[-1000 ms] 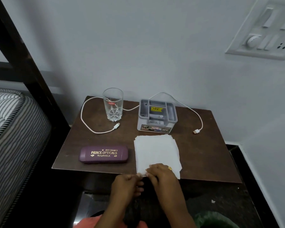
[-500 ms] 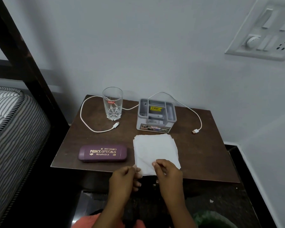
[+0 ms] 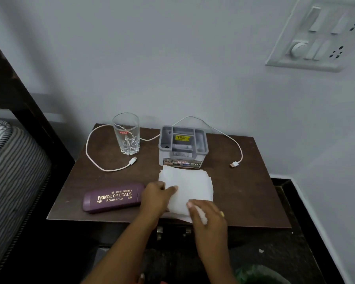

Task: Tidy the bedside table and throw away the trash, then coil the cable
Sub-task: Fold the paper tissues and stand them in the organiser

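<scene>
Since tissue stack [image 3: 190, 185] looks light, limp, tear-prone: left hand [image 3: 157, 194] pinches left edge, right hand [image 3: 210, 215] fingers [image 3: 190, 204] curled on near corner; best gathered inward.

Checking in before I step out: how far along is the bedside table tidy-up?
Nothing looks finished yet. In hand: the left hand and right hand hold the white tissue at the front edge of the table. Left: bin the tissue, then coil the white cable, which runs loose behind the glass and grey organiser.
</scene>
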A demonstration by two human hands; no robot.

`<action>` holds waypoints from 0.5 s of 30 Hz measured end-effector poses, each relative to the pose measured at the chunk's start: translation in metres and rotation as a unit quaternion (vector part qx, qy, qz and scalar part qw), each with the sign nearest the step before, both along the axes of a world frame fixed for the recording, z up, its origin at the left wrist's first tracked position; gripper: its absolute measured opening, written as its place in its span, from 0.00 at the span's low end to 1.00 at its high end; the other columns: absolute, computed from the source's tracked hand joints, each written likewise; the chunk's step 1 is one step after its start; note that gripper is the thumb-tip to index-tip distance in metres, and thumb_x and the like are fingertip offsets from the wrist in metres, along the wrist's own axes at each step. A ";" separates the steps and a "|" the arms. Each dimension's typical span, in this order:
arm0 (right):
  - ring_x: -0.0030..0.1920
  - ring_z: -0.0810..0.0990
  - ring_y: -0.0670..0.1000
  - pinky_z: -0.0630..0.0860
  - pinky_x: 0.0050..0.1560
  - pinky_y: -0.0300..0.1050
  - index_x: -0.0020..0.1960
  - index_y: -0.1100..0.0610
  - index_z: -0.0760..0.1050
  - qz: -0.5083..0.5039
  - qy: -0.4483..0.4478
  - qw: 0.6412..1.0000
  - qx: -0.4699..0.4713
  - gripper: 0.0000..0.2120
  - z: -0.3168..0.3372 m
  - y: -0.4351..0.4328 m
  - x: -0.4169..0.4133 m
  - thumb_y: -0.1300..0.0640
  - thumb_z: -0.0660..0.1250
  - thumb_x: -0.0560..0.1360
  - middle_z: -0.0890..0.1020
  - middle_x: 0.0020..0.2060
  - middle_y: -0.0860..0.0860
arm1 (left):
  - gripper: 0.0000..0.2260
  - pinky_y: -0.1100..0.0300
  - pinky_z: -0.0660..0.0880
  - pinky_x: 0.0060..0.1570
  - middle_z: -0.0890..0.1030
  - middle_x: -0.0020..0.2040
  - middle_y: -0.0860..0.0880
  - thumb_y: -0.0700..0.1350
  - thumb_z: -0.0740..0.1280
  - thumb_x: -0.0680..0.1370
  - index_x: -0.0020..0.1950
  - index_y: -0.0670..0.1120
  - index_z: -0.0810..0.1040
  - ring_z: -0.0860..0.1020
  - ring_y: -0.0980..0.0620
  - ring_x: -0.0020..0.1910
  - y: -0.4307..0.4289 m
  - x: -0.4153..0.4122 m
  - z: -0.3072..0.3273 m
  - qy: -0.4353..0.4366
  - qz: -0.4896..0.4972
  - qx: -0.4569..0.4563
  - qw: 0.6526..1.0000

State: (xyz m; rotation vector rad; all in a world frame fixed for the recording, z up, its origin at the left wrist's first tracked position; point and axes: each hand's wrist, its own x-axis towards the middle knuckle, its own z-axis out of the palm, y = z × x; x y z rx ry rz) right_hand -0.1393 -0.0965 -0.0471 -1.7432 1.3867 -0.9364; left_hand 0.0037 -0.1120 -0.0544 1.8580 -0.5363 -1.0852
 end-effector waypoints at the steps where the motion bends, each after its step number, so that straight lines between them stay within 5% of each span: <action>1: 0.48 0.78 0.38 0.74 0.51 0.40 0.43 0.42 0.78 -0.036 -0.013 0.999 0.008 0.05 0.005 -0.002 -0.004 0.52 0.67 0.74 0.81 0.43 0.38 | 0.16 0.53 0.76 0.31 0.81 0.45 0.32 0.45 0.70 0.73 0.46 0.30 0.77 0.78 0.45 0.38 -0.001 -0.002 0.003 -0.010 -0.008 -0.012 1.000; 5: 0.47 0.80 0.45 0.75 0.47 0.42 0.46 0.49 0.79 -0.165 -0.118 0.968 0.146 0.06 0.023 -0.011 -0.023 0.50 0.64 0.76 0.83 0.44 0.47 | 0.08 0.54 0.74 0.39 0.83 0.39 0.45 0.43 0.69 0.74 0.42 0.38 0.81 0.79 0.46 0.40 -0.001 -0.013 0.041 0.071 -0.032 -0.081 0.994; 7: 0.49 0.81 0.50 0.76 0.52 0.46 0.53 0.56 0.78 -0.174 -0.252 0.905 0.296 0.14 0.031 -0.016 -0.031 0.47 0.63 0.75 0.83 0.47 0.52 | 0.07 0.51 0.75 0.46 0.84 0.43 0.41 0.42 0.67 0.75 0.46 0.38 0.81 0.80 0.44 0.44 0.008 -0.020 0.070 0.133 -0.039 -0.120 0.983; 11: 0.58 0.79 0.62 0.78 0.54 0.56 0.59 0.65 0.76 -0.057 -0.481 0.697 0.529 0.32 0.059 -0.005 -0.037 0.38 0.64 0.70 0.81 0.55 0.63 | 0.13 0.47 0.76 0.55 0.84 0.52 0.39 0.44 0.65 0.75 0.55 0.39 0.80 0.82 0.42 0.51 0.045 -0.031 0.117 0.214 -0.060 -0.158 0.962; 13: 0.58 0.79 0.62 0.77 0.54 0.60 0.59 0.63 0.78 0.014 -0.527 0.657 0.539 0.31 0.073 0.005 -0.040 0.38 0.63 0.71 0.80 0.57 0.62 | 0.13 0.46 0.77 0.55 0.84 0.51 0.40 0.45 0.64 0.75 0.55 0.40 0.81 0.82 0.42 0.52 0.071 -0.032 0.129 0.216 -0.072 -0.161 0.960; 15: 0.59 0.79 0.60 0.77 0.58 0.59 0.60 0.60 0.78 0.070 -0.532 0.659 0.527 0.26 0.089 0.014 -0.040 0.41 0.66 0.72 0.80 0.58 0.60 | 0.13 0.47 0.77 0.55 0.84 0.50 0.40 0.44 0.65 0.74 0.54 0.39 0.81 0.82 0.40 0.53 0.098 -0.030 0.132 0.209 -0.061 -0.154 0.964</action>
